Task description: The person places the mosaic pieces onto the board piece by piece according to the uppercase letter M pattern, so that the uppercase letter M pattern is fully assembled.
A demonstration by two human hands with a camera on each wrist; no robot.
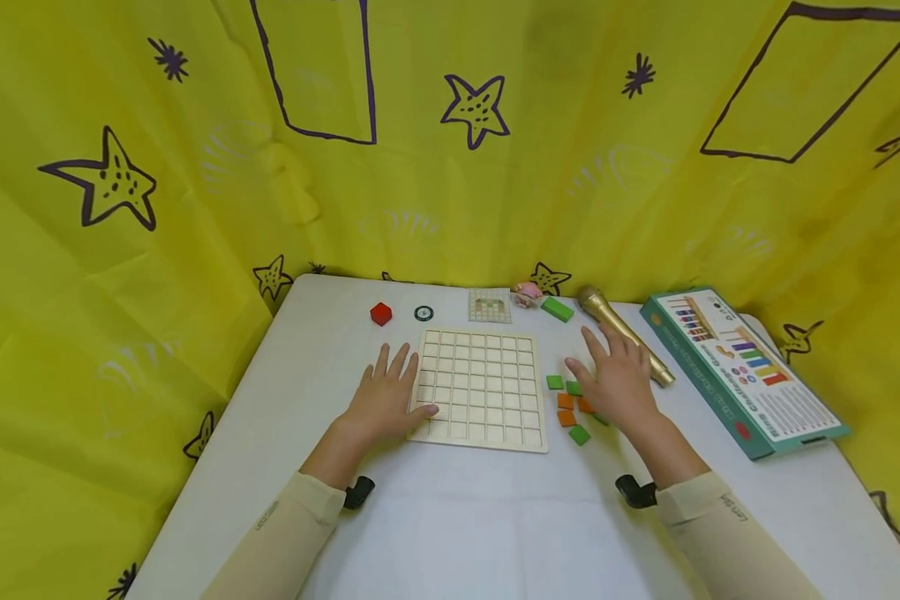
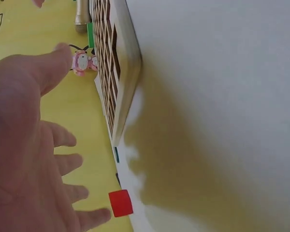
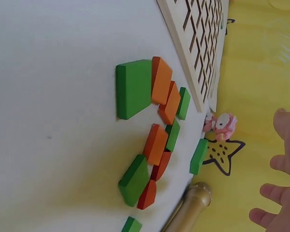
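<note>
A pale wooden grid board [image 1: 480,388] lies on the white table. My left hand [image 1: 381,398] hovers by its left edge with fingers spread, thumb over the board's squares, holding nothing; in the left wrist view the hand [image 2: 29,145] casts a shadow on the table. To the board's right, several green tiles [image 3: 134,87] and orange tiles [image 3: 161,81] lie loosely grouped. Above this group is my right hand [image 1: 621,379], its fingers apart and grasping nothing; it hides some tiles from the head view. The right wrist view shows that hand [image 3: 285,183] raised off the table.
Along the back sit a red block [image 1: 381,314], a round dark token [image 1: 423,313], a small grid card [image 1: 489,305], a pink figurine [image 1: 527,293] and a green block [image 1: 557,309]. A gold microphone [image 1: 624,333] and a game box [image 1: 742,371] lie right. Yellow curtain [image 1: 420,183] hangs behind.
</note>
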